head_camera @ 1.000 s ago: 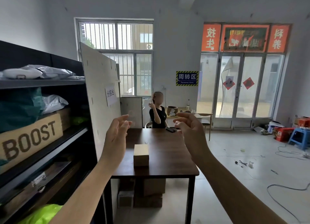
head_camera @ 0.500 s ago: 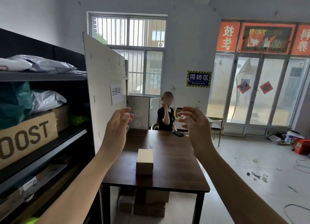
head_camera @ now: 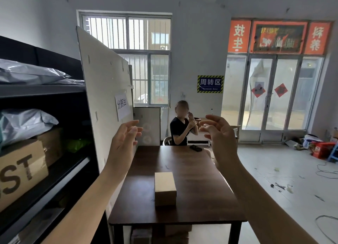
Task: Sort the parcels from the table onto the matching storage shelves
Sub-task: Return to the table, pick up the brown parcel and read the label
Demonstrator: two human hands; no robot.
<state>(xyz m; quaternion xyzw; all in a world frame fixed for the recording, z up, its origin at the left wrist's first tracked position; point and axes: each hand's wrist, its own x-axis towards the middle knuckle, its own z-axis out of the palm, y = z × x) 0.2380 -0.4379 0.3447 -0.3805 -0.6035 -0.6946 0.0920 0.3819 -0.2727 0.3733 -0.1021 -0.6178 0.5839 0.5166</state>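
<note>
Nearest us, the small plain brown cardboard box (head_camera: pixel 165 188) stands on the dark wooden table (head_camera: pixel 197 181), toward its near edge. Above it our left hand (head_camera: pixel 123 143) and right hand (head_camera: pixel 222 139) hang empty, fingers spread — we judge this the reach step; next, lower both and clasp its sides. No label shows — matching black metal shelf (head_camera: pixel 42 90) undetermined.

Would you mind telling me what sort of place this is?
Probably a small parcel sorting depot: storage shelves hold grey mailer bags, a cardboard parcel sits on the table, and a wall sign reads "Turnover Area".
</note>
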